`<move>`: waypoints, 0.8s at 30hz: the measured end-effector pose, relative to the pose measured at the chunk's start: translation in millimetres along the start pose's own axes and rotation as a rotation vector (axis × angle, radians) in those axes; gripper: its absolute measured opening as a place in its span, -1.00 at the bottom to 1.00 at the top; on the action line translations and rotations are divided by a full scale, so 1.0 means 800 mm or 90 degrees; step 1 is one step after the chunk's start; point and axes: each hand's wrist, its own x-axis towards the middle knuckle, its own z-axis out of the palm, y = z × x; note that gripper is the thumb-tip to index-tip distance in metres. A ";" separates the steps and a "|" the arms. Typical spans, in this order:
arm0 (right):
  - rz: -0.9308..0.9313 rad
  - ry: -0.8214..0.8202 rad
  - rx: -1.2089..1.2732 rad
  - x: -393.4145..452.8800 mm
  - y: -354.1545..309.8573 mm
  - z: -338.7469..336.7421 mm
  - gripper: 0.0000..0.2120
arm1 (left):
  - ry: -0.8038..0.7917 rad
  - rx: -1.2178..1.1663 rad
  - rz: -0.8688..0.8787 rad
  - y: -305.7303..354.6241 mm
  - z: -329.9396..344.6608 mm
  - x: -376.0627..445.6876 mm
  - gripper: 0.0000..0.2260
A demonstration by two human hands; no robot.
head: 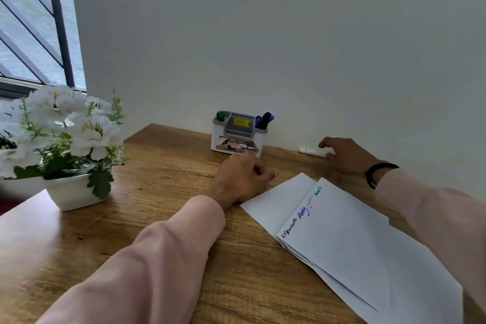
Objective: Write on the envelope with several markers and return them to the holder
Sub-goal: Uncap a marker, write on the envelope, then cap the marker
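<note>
- The envelope (pixel 355 239) lay at lower right of the frame on the wooden desk (pixel 157 166), with black, blue and green writing along its upper edge.
- The holder (pixel 238 134) stood at centre against the wall, with a green marker (pixel 220 115) in its left slot and blue and black markers (pixel 265 120) in its right.
- The left hand (pixel 243 179) rested loosely curled on the desk, holding nothing, touching the envelope's corner.
- The right hand (pixel 347 155) reached over a small white object (pixel 311 151) by the wall; whether it gripped it could not be told.

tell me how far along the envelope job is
Done: the envelope carries black, blue, grey and green writing; green, blue and black markers stand in the holder. In hand: nothing; the right hand reaches a white object by the wall. Left: apparently little.
</note>
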 end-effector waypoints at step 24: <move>0.030 0.176 -0.007 -0.067 -0.037 0.001 -0.83 | 0.039 0.024 0.044 -0.002 0.003 0.001 -0.67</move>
